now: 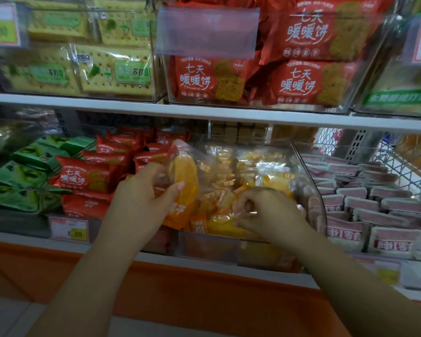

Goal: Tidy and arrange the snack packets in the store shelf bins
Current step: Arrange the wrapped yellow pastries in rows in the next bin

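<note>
A clear plastic bin on the lower shelf holds several yellow-orange snack packets. My left hand grips one orange packet upright at the bin's left side, thumb across its front. My right hand reaches into the bin's front and pinches a clear yellow packet lying there. The packets under both hands are partly hidden.
Red biscuit packets fill the bin to the left, green packets further left. Pink-and-white packets lie in the bin to the right. The upper shelf carries bins of yellow crackers and red biscuit packs. A price tag hangs below.
</note>
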Demonstrator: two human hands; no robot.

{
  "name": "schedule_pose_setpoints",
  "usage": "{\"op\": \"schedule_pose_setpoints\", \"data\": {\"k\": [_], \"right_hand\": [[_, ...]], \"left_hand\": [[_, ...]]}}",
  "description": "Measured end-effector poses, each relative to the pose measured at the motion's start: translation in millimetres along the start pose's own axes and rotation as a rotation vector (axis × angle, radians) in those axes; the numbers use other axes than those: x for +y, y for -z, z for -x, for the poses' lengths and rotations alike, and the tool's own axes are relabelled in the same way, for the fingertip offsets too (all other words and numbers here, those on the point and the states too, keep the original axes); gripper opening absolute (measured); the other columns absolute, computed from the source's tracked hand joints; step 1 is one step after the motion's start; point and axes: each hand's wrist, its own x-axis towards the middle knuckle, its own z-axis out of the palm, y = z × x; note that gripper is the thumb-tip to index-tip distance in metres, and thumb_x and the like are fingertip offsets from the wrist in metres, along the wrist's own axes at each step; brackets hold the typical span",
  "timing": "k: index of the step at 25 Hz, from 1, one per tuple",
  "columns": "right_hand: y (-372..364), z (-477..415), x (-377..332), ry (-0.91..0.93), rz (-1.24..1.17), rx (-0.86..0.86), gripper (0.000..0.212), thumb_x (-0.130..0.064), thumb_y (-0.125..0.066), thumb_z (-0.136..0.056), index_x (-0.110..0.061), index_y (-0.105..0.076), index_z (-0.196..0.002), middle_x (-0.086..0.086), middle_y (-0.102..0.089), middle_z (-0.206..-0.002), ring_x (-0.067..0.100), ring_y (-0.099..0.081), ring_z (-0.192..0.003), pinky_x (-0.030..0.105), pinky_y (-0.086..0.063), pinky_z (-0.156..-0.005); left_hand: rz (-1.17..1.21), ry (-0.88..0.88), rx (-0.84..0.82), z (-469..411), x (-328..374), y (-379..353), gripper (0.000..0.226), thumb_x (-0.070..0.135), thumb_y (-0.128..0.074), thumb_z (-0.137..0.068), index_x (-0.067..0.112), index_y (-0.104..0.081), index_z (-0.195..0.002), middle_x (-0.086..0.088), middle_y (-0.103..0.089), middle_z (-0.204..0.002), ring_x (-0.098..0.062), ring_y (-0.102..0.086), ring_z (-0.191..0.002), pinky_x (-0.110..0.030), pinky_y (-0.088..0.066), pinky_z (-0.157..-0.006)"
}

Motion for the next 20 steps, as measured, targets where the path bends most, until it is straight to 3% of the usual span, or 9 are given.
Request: {"op": "schedule_pose_setpoints", "data": {"k": [3,7,10,12,15,18,20], "right_hand": [[-1.9,-6.3,4.1,-0.017,-0.056,0.052,0.027,-0.042,-0.07,-0.076,-0.035,-0.048,-0.061,-0.014,-0.063,-0.081,0.012,-0.06,-0.084,0.035,-0.051,-0.074],[27.4,8.8,3.4,-0.02,-0.403,0.347,0.021,-0.023,-0.061,-0.087,-0.028,-0.046,-0.072,-0.003,-0.064,-0.073,0.014,-0.062,-0.068,0.04,-0.053,-0.062],[58.4,26.7,-4.5,0.063,-0.545,0.484,0.017,-0.02,-0.061,-0.085,-0.03,-0.049,-0.079,-0.011,-0.068,-0.082,0.005,-0.063,-0.074,0.026,-0.051,-0.059],[66.7,35.6,-10.5,0.139,-0.536,0.395,0.017,-0.023,-0.064,-0.082,-0.035,-0.053,-0.081,-0.017,-0.068,-0.08,-0.001,-0.063,-0.075,0.019,-0.051,-0.06],[55.9,39.0,-16.5,0.223,-0.49,0.309,0.013,-0.024,-0.069,-0.079,-0.033,-0.061,-0.081,-0.02,-0.067,-0.081,-0.008,-0.063,-0.081,0.014,-0.052,-0.064],[40.5,35.9,-19.5,0.24,-0.508,0.409,0.014,-0.024,-0.074,-0.076,-0.033,-0.063,-0.08,-0.024,-0.063,-0.079,-0.003,-0.063,-0.082,0.012,-0.052,-0.064],[37.1,33.1,-22.0,0.288,-0.489,0.469,0.013,-0.024,-0.073,-0.075,-0.029,-0.066,-0.084,-0.028,-0.06,-0.078,-0.005,-0.062,-0.082,0.009,-0.049,-0.069]], "left_hand": [[0.036,0.03,0.051,2.3,-1.2,3.2,0.012,0.033,-0.063,-0.085,0.029,-0.057,-0.094,0.027,-0.053,-0.081,0.011,-0.052,-0.075,-0.012,-0.037,-0.059],[0.131,0.041,0.095,3.3,6.8,3.3,0.018,0.031,-0.06,-0.087,0.043,-0.047,-0.086,0.029,-0.051,-0.085,0.013,-0.053,-0.075,-0.009,-0.037,-0.06],[0.165,0.007,0.063,4.6,11.0,-1.2,0.019,0.025,-0.053,-0.092,0.04,-0.047,-0.103,0.033,-0.05,-0.09,0.024,-0.05,-0.081,-0.005,-0.038,-0.063],[0.22,-0.005,-0.028,6.3,15.5,-5.0,0.019,0.024,-0.052,-0.093,0.039,-0.051,-0.104,0.03,-0.057,-0.092,0.021,-0.053,-0.087,-0.007,-0.042,-0.065],[0.428,0.064,-0.302,13.1,27.9,-14.5,0.017,0.02,-0.051,-0.093,0.034,-0.061,-0.097,0.017,-0.069,-0.085,0.002,-0.064,-0.083,-0.012,-0.049,-0.064],[0.612,0.157,-0.555,25.5,43.7,-24.7,0.02,0.038,-0.051,-0.084,0.031,-0.063,-0.099,0.011,-0.071,-0.091,-0.006,-0.068,-0.086,-0.018,-0.054,-0.069],[0.592,0.112,-0.614,30.3,48.0,-29.7,0.027,0.036,-0.06,-0.077,0.032,-0.06,-0.104,0.015,-0.07,-0.097,-0.003,-0.068,-0.087,-0.018,-0.054,-0.068]]}}
